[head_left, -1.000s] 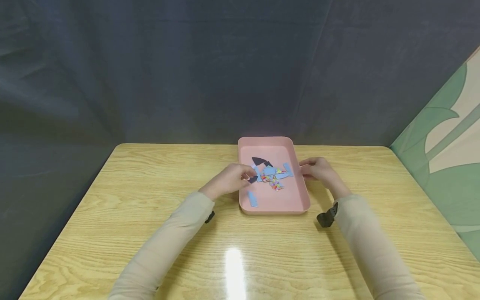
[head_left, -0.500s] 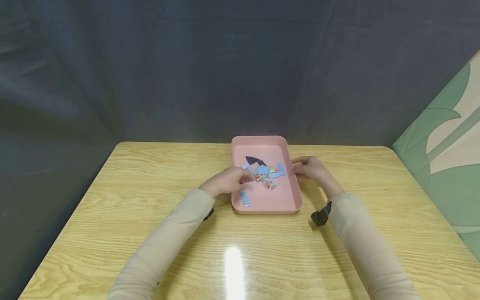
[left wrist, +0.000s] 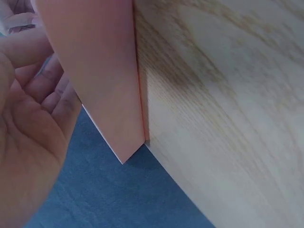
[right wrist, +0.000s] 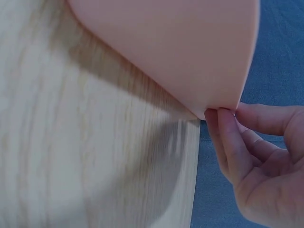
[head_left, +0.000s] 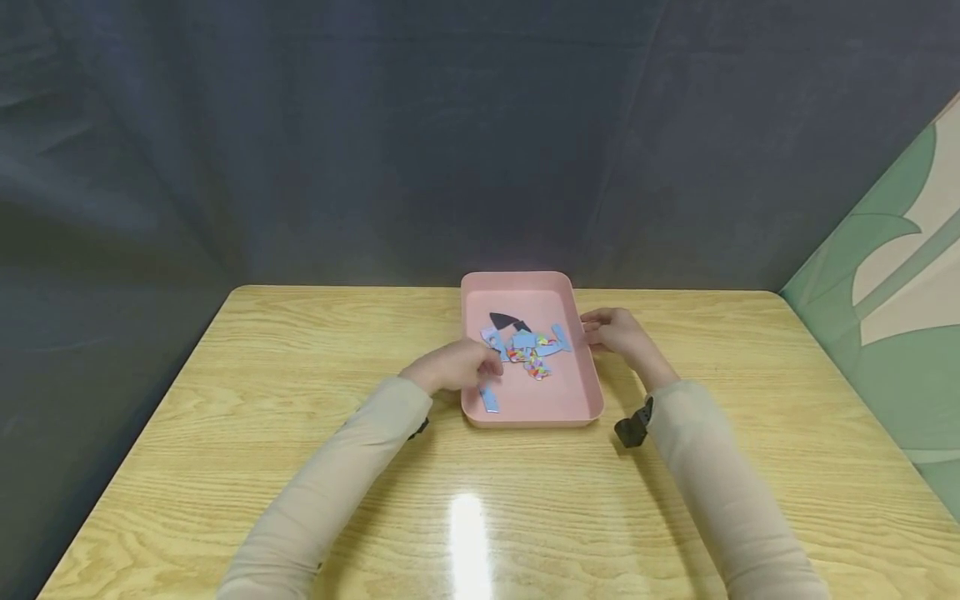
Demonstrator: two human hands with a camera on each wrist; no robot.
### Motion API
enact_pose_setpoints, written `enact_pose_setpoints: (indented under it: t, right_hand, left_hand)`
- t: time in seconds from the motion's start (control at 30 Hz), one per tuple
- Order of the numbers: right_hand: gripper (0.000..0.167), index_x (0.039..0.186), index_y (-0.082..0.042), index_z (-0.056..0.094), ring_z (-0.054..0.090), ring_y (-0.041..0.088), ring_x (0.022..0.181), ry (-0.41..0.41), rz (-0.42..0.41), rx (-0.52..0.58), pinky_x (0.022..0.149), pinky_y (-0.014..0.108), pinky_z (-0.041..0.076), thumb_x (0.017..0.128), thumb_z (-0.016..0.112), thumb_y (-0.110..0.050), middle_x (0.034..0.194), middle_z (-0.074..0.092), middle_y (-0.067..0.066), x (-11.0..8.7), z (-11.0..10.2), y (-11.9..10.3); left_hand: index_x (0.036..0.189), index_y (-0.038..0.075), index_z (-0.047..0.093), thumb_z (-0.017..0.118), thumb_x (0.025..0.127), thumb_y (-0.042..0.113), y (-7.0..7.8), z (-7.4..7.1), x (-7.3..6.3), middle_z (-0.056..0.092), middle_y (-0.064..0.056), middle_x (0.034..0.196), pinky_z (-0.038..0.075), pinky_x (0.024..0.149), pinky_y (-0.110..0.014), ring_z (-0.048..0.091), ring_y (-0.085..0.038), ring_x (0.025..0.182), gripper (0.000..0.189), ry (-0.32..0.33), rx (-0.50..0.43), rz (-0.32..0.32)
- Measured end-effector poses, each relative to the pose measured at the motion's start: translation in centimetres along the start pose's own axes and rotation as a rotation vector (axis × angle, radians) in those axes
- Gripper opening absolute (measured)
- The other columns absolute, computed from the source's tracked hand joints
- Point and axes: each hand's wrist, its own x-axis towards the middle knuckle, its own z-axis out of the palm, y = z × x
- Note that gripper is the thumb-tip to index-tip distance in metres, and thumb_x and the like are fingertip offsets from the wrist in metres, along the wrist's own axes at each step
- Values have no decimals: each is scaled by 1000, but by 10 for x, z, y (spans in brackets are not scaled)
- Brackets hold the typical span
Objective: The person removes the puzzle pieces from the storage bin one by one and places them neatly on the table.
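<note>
1. Head view: A pink tray [head_left: 543, 400] sits near the far edge of a wood-grain table [head_left: 300, 358], before a dark cloth [head_left: 480, 142]. A person's left hand [head_left: 453, 365] reaches across the tray's left wall, fingers bent down over the interior; whether they hold anything cannot be told. A blue strip [head_left: 490, 400] lies just beside the fingers, on the tray floor. Farther in, light blue pieces [head_left: 524, 340] and multicolored pieces [head_left: 536, 367] overlap near the middle, with black pieces [head_left: 504, 321] just behind them. The right hand [head_left: 621, 335] is at the tray's right wall. Both arms wear beige sleeves [head_left: 326, 483], and a green-and-cream panel [head_left: 900, 333] stands at far right.

2. Left wrist view: The left hand shows its palm, its fingers bent and partly hidden behind the tray's slanting side wall. The fingertips are out of sight, so their grip cannot be told. The table spreads out at right.

3. Right wrist view: The right hand pinches the tray at its rim, fingers against the outer wall. The tray's base rests on the table, shadows falling across the wood.
</note>
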Motion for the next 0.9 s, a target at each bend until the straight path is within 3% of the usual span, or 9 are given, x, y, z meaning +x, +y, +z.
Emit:
enact_pose_setpoints:
  t: [0.2,0.37,0.63,0.9]
  right_hand:
    - [47,136,10,42,61,15,93,7,11,3,90,31,56,92,52,-3,129,50,28,2,0,-1]
    - [49,136,10,42,60,13,91,17,21,-1,88,28,57,90,53,-3,128,50,27,2,1,-1]
    - [48,136,11,41,59,16,94,10,17,4,83,23,57,91,52,-2,127,50,26,0,2,-2]
    - [48,136,12,41,59,19,96,15,12,-3,85,25,57,90,50,-1,126,50,27,-2,1,-2]
  left_hand:
    - [106,11,68,62,84,-5,2,1,1,67,-4,112,48,100,-31,59,-17,106,28,-52,29,-34]
    - [105,12,69,69,80,-1,3,4,3,66,-3,115,47,101,-33,58,-17,107,28,-83,130,-19]
    - [97,17,67,73,81,8,3,10,5,62,4,95,49,83,-26,53,-11,88,20,-94,174,-39]
    - [80,18,66,73,82,16,5,9,5,55,6,77,43,71,-22,50,-10,78,8,-89,176,-2]
